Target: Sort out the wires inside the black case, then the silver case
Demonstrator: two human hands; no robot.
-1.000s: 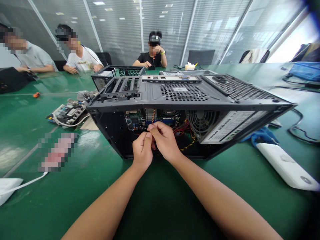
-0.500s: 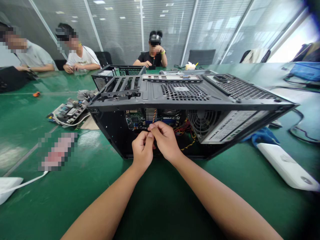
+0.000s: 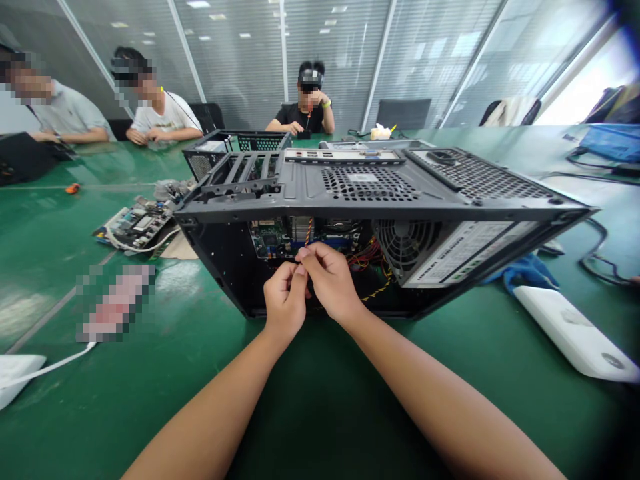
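In the middle of the frame, the left hand (image 3: 284, 293) and the right hand (image 3: 333, 280) are together, fingertips meeting. The right thumb and forefinger are pinched on a thin twisted wire (image 3: 309, 232), which runs up from them; the left fingers are curled close beside, and whether they grip anything cannot be told. Both hands are at the open side of a black computer case (image 3: 303, 200), which fills the centre. Inside it, behind the hands, is a circuit board (image 3: 270, 239); right of centre is a power supply (image 3: 435, 257) with a round fan grille. Left of the case lies a loose board (image 3: 143, 223) on the green table (image 3: 200, 400). A white bar-shaped object (image 3: 570, 330) lies at lower right. Three people sit across the upper left and upper centre.
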